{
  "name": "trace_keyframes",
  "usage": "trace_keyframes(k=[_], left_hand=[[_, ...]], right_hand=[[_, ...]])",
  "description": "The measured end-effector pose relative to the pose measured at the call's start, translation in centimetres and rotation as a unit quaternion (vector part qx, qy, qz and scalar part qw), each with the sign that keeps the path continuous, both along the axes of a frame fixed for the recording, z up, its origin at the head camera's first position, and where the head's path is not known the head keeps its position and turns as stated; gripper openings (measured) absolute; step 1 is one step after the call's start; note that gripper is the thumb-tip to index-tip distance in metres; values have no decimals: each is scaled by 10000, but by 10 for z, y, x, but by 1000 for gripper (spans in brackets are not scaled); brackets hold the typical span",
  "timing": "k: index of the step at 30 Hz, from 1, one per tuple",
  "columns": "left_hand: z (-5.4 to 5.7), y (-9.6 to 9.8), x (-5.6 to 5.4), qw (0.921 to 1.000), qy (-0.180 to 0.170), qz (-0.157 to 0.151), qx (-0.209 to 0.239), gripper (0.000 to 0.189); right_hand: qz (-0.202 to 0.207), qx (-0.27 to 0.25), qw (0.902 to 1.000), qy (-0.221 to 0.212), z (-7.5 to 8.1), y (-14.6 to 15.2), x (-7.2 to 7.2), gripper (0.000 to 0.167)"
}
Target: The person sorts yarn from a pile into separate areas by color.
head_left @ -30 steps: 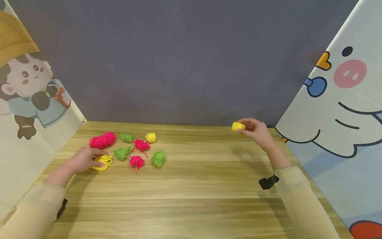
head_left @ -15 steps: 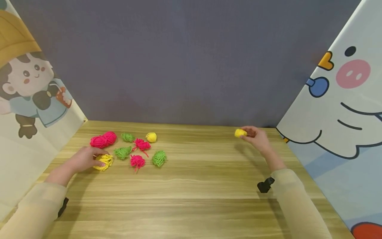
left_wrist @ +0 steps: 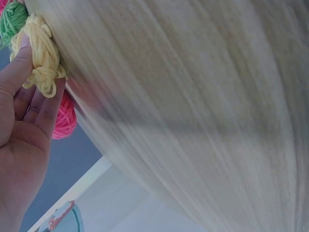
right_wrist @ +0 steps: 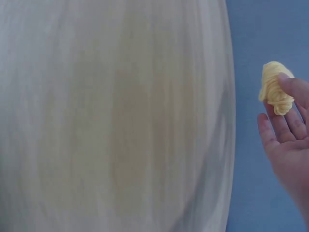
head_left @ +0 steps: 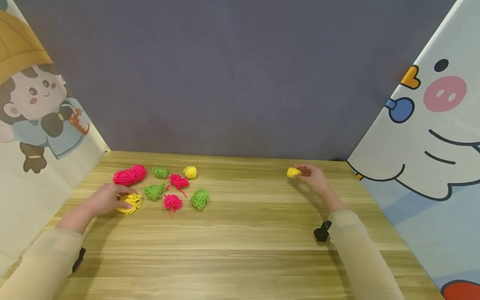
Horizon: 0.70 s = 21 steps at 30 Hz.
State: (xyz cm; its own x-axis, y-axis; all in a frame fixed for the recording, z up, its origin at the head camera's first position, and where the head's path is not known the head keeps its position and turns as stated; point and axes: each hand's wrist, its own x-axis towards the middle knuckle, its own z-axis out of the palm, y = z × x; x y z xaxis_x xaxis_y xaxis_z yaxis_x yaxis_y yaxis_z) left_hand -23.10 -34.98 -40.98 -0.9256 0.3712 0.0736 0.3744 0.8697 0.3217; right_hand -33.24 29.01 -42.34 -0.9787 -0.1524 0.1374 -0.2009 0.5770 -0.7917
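Note:
At the left of the table my left hand [head_left: 107, 200] pinches a loose yellow yarn bundle [head_left: 132, 204] between thumb and fingers; the left wrist view shows the thumb lying across this yellow yarn bundle [left_wrist: 42, 50]. Toward the far right, my right hand [head_left: 313, 177] grips a small yellow yarn ball [head_left: 294, 172] just above the table. In the right wrist view the thumb presses on the yellow yarn ball [right_wrist: 275, 89] from one side, with fingers behind it. Behind my left hand lies a large pink yarn skein [head_left: 130, 175].
Near my left hand lie green yarn balls [head_left: 154, 191], pink yarn bundles [head_left: 173, 202] with loose ends, and another yellow yarn ball [head_left: 190, 172]. A grey panel [head_left: 232, 83] rises behind the wooden table [head_left: 240, 233]. Printed panels [head_left: 442, 137] flank both sides.
My right hand has come down toward the table with the yellow yarn ball, then shifted a little left. My left hand stays in place on its yarn bundle.

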Motion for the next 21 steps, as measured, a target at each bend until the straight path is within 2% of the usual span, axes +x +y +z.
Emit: trace_keyframes(k=[8,14,21], left_hand=[[2,1,-1,10000,-40,1,1,39],[2,1,-1,10000,-45,17,3,39],[0,-1,1,10000,-82,-16,25,41]], right_hand=[[51,67,9999,-120,-9,-11,-3,38],[352,254,9991,-27,-18,-14,-5,39],[417,415,9983,-26,-18,-17,-5,37]])
